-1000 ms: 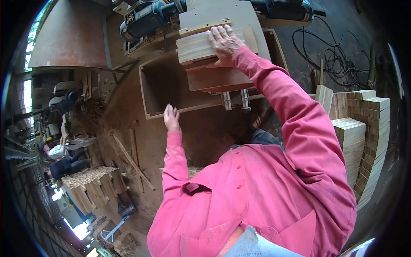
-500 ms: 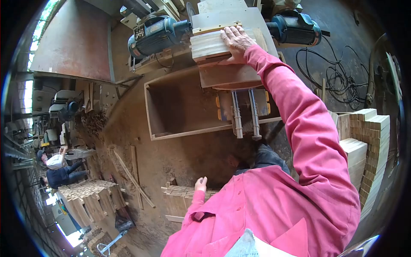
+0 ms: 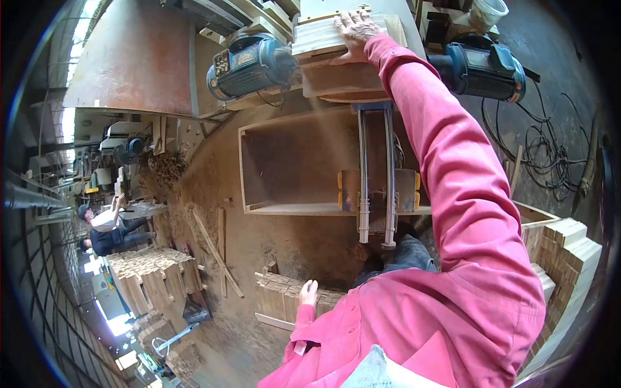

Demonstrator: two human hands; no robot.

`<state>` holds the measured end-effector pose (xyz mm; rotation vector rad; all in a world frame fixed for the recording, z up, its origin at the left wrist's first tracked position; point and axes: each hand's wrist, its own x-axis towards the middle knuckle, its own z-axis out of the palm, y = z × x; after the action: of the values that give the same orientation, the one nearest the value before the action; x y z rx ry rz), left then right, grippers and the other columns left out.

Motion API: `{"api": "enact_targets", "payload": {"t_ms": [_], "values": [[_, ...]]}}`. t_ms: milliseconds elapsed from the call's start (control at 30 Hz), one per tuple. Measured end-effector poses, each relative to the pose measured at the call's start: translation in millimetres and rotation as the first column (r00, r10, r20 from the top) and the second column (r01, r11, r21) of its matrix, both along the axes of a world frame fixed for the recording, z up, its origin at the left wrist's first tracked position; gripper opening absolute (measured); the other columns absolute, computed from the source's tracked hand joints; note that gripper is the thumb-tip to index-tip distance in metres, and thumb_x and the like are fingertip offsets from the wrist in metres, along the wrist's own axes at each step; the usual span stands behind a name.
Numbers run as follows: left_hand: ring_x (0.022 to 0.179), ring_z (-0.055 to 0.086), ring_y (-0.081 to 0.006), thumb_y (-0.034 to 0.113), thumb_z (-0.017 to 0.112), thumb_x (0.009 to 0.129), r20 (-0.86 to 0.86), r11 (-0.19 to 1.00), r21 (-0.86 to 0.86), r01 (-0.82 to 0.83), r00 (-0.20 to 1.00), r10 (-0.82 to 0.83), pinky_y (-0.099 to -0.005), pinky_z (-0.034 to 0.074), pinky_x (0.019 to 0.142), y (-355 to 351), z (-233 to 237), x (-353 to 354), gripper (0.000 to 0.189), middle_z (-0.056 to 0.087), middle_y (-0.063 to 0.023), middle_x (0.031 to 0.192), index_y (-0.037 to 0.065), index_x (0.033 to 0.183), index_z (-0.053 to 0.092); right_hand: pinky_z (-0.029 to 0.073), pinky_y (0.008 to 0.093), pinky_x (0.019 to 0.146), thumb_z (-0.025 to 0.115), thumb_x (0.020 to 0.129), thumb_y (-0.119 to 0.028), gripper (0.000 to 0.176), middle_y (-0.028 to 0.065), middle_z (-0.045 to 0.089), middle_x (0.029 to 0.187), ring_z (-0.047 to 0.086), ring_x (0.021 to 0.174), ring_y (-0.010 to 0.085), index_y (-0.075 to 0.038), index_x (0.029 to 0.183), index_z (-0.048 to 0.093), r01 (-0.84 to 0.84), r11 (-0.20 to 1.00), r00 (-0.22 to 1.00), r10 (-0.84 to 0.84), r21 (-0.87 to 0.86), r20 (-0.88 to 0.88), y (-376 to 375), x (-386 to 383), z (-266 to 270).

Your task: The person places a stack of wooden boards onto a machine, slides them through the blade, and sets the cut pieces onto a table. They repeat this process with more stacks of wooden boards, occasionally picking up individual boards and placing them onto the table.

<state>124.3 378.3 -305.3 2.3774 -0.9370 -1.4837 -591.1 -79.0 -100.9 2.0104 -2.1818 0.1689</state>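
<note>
My right hand (image 3: 357, 33) lies with spread fingers on top of a row of pale wooden strips (image 3: 320, 33), its thumb near their close edge. The strips sit side by side on the sliding table (image 3: 343, 81) of a machine, between two blue motors (image 3: 251, 68). Two metal rails (image 3: 363, 174) run from under that table toward my body. Low beside me, my left hand (image 3: 309, 293) is small in view with its fingers curled in, over a stack of wooden blocks (image 3: 284, 294). I cannot tell what it holds, if anything.
Below the rails is a wooden box (image 3: 249, 174) with dusty sides. Stacked wood (image 3: 569, 258) rises at my right, and coiled black cable (image 3: 550, 158) lies on the floor. At left are loose sticks (image 3: 217, 252), a block pile (image 3: 155, 275) and a person (image 3: 110, 226) bent over work.
My right hand and the sliding table with the strips have moved forward between the motors, baring more of the rails. Dust now streaks over the box. My left hand stays low by the stack.
</note>
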Motion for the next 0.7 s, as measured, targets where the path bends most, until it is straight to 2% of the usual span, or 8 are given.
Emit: {"api": "enact_targets", "payload": {"t_ms": [67,133,200,333,400,433,533,700], "values": [[0.09,0.064,-0.013,0.038,0.077,0.098,-0.033,0.999,0.017,-0.041,0.999,0.041,-0.0295,0.052,0.078,24,1,5,0.058,0.071,-0.0013,0.109,0.006,0.143,0.061,0.019,0.0513,0.13,0.069,0.072,-0.087,0.133,0.0309,0.035,0.164,0.031,0.155,0.0436,0.007,0.159,0.033,0.008,0.999,1.0,-0.008,0.033,0.001,-11,-8,2],[0.093,0.065,-0.0123,0.037,0.078,0.097,0.002,1.0,-0.016,0.027,1.0,-0.027,-0.0275,0.053,0.081,46,13,5,0.059,0.072,-0.0036,0.112,0.004,0.143,0.061,0.017,0.0514,0.131,0.069,0.072,-0.088,0.135,0.0297,0.033,0.166,0.029,0.156,0.0432,0.006,0.161,0.031,0.039,0.999,0.999,-0.039,0.014,0.017,-22,-17,-3],[0.123,0.065,-0.0239,0.042,0.077,0.096,0.096,0.996,0.083,0.024,0.995,-0.032,-0.0332,0.05,0.102,70,48,-15,0.066,0.068,-0.0181,0.137,-0.002,0.143,0.061,0.016,0.0521,0.131,0.068,0.072,-0.088,0.134,0.0283,0.032,0.167,0.027,0.157,0.0427,0.005,0.162,0.029,0.031,0.999,0.999,-0.032,0.016,0.024,-29,-18,3],[0.125,0.065,-0.0253,0.043,0.077,0.095,0.151,0.988,0.156,-0.007,0.988,-0.017,-0.0352,0.05,0.105,129,65,-14,0.07,0.067,-0.02,0.139,-0.005,0.143,0.06,0.018,0.053,0.13,0.069,0.072,-0.086,0.133,0.0275,0.033,0.166,0.029,0.156,0.042,0.004,0.162,0.03,0.023,1.0,0.999,-0.024,0.018,0.043,-35,-8,1],[0.127,0.064,-0.0261,0.044,0.077,0.095,0.153,0.985,0.164,0.057,0.985,-0.083,-0.0371,0.05,0.107,161,69,-15,0.072,0.066,-0.0206,0.14,-0.006,0.144,0.058,0.019,0.0535,0.129,0.07,0.072,-0.086,0.132,0.0272,0.034,0.166,0.03,0.156,0.0416,0.003,0.162,0.031,0.027,0.999,0.999,-0.029,0.034,0.046,-27,-6,-2],[0.13,0.063,-0.0271,0.045,0.076,0.096,0.065,0.982,0.153,0.108,0.991,-0.119,-0.0378,0.048,0.109,178,63,-3,0.074,0.065,-0.0213,0.141,-0.006,0.145,0.057,0.019,0.0537,0.129,0.07,0.072,-0.085,0.132,0.027,0.034,0.166,0.03,0.156,0.0414,0.003,0.162,0.031,0.034,0.999,0.998,-0.035,0.039,0.042,-22,-7,2],[0.13,0.063,-0.0276,0.046,0.076,0.096,0.05,0.979,0.132,0.155,0.985,-0.163,-0.0382,0.048,0.11,156,56,22,0.075,0.065,-0.0217,0.141,-0.006,0.146,0.056,0.021,0.0543,0.129,0.071,0.073,-0.084,0.13,0.0264,0.035,0.166,0.031,0.155,0.0408,0.002,0.162,0.032,0.053,0.997,0.998,-0.054,0.05,0.031,-10,-12,13],[0.131,0.062,-0.0288,0.047,0.076,0.096,0.004,0.96,0.096,0.263,0.964,-0.264,-0.0392,0.048,0.111,141,34,28,0.076,0.065,-0.0227,0.142,-0.006,0.146,0.056,0.014,0.0564,0.13,0.068,0.074,-0.085,0.13,0.0286,0.029,0.168,0.024,0.158,0.0438,0.003,0.162,0.03,0.037,0.996,0.998,-0.042,0.082,0.053,24,13,8]]}}
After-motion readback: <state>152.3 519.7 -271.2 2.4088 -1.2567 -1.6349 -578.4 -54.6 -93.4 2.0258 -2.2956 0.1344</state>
